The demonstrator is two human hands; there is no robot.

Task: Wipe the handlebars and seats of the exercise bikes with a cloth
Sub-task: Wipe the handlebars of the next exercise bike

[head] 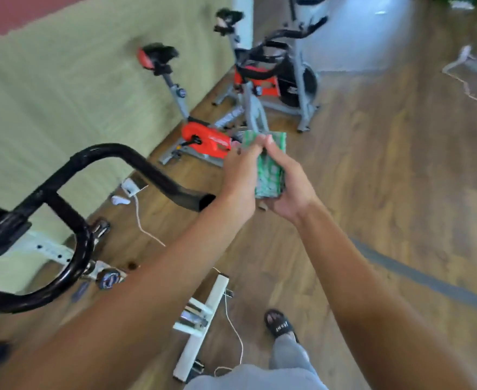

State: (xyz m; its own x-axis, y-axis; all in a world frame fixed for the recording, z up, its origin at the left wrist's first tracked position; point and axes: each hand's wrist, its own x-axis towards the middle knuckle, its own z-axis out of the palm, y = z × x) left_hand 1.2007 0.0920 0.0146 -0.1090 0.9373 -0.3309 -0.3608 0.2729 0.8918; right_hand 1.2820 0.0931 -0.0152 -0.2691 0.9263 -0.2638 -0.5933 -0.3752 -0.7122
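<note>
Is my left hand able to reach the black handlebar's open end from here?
Probably yes: the left hand sits beside the open end of the black handlebar, nothing between, though it grips the green cloth.

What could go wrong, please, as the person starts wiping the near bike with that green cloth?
The thin white cord trails across the wooden floor beside the black-sandalled foot; a step might snag it. Both the left hand and right hand hold the folded green patterned cloth, so neither is free to steady a stumble.
</note>
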